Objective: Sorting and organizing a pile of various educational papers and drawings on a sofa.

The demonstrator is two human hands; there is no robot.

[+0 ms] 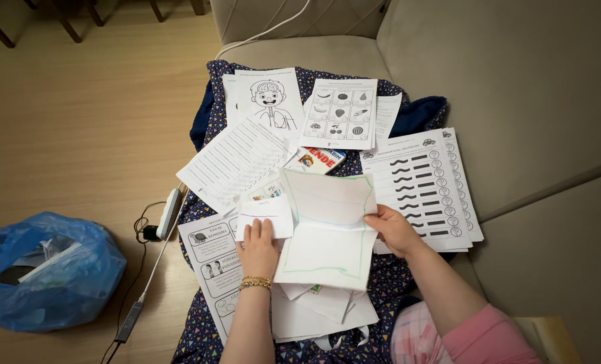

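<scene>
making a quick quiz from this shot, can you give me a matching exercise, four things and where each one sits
Things:
1. blue plastic bag
2. green-bordered sheet
3. face drawing sheet
4. wavy-line worksheet

Places:
A. top of the paper pile, near the sofa back
B. on the floor, far left
C. beyond the right hand, on the sofa seat
D. held by the right hand, beside the left hand

Pairs: 1-B, 2-D, 3-A, 4-C
</scene>
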